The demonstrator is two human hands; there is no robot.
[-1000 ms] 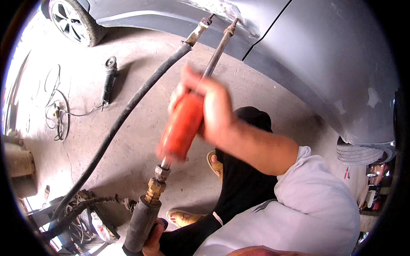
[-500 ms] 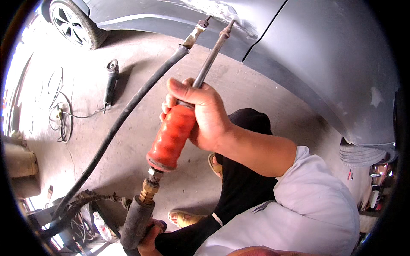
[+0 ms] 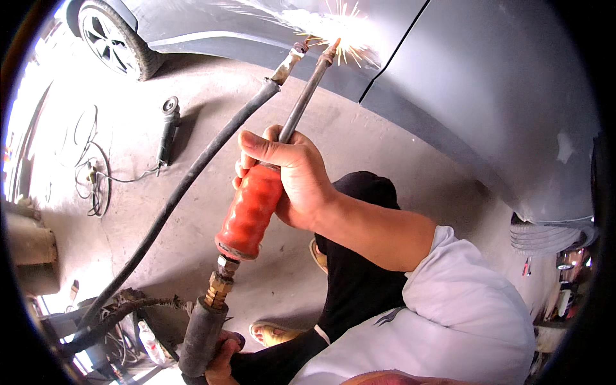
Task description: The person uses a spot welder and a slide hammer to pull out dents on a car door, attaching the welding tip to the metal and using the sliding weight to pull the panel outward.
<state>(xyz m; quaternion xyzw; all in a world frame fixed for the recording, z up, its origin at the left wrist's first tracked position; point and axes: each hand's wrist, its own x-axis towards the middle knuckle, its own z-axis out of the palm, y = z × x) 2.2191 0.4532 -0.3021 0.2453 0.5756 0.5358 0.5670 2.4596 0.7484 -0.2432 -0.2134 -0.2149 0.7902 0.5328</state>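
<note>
We see that the red sleeve (image 3: 251, 212) has moved down its steel rod (image 3: 305, 96) since a second ago and now sits right by the hex nut (image 3: 227, 264), while sparks (image 3: 346, 40) burst at the rod's tip, up beyond the sleeve, against the grey car (image 3: 475, 96). Our right hand (image 3: 298, 183) is at the sleeve's upper end, its fingers curled most of the way round the rod and the top of the sleeve, the thumb lying across the front. Below the sleeve, past the nut, a brass fitting (image 3: 218, 290) runs into a dark cylinder (image 3: 203, 337). Our left hand (image 3: 221, 366) is beside that cylinder, well below the sleeve, its fingers bent inward; the cylinder hides most of them, so we cannot tell how tightly they close or on what. To the left of the sleeve, and apart from it, a thick black cable (image 3: 173, 192) rises to a metal end piece (image 3: 287, 65) near the sparks; the glare keeps us from telling whether it touches the car. Farther left and higher than the sleeve, an angle grinder (image 3: 168, 131) lies on the floor (image 3: 359, 144).
</note>
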